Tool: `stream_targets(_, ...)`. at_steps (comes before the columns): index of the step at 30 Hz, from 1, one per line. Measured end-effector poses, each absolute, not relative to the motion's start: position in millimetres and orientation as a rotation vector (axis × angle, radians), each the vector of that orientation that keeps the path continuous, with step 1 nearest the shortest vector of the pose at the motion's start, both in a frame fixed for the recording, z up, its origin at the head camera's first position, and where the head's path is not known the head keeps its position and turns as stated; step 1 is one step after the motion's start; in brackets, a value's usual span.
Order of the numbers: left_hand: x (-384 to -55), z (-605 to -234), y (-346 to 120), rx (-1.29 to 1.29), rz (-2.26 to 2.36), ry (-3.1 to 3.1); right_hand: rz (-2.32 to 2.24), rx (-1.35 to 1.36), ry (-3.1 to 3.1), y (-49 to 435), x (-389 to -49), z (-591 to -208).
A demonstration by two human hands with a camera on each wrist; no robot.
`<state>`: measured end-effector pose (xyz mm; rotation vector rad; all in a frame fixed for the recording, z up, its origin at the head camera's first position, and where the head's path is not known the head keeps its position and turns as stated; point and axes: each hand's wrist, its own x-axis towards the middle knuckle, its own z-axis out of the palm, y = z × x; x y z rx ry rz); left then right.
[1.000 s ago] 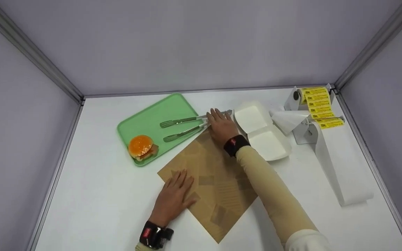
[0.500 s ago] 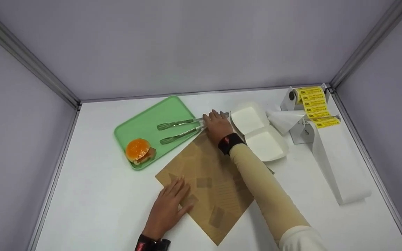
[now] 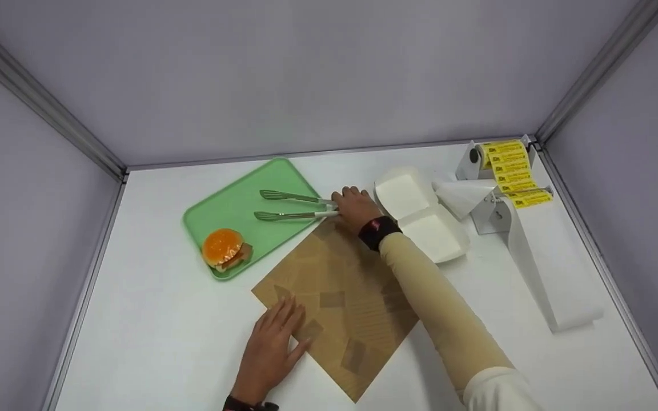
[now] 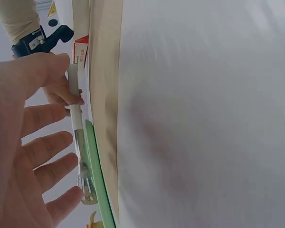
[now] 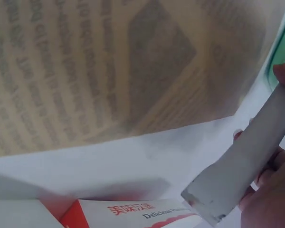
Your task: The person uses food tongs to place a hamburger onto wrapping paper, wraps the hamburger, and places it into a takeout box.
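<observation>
My right hand (image 3: 357, 210) grips the white handle of a pair of metal tongs (image 3: 295, 216) with curled fingers. The slotted heads point left over the green tray (image 3: 249, 191). In the right wrist view the tongs' handle (image 5: 251, 152) slants through the fingers. A burger (image 3: 223, 248) with a shiny bun sits at the tray's near-left corner. Brown printed wrapping paper (image 3: 337, 299) lies flat in front, one corner towards me. At its left edge rests my left hand (image 3: 272, 345), fingers extended and apart, palm free of any object in the left wrist view.
Right of the right hand lies an opened white clamshell box (image 3: 434, 234), its side printed in red. At the back right stands a dispenser with yellow labels (image 3: 512, 165), its white backing strip (image 3: 560, 274) trailing forward. Grey walls enclose the white table.
My right hand has closed round the tongs' handle, and their heads have shifted backward over the tray. My left hand has slid slightly towards me along the paper's edge.
</observation>
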<state>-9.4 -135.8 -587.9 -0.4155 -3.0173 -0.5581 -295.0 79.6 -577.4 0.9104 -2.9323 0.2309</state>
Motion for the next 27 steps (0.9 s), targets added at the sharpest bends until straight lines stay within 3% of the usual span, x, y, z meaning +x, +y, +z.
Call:
stream_targets(13, -8.3, -582.3, -124.1, -0.453, -0.573, -3.071, 0.410, 0.903, -3.070, 83.5, -276.7, -565.4)
stream_targets(27, -4.5, -580.7, -119.3, -0.502, -0.551, -3.021, 0.681, 0.767, -3.094, 100.4, -229.8, -550.5)
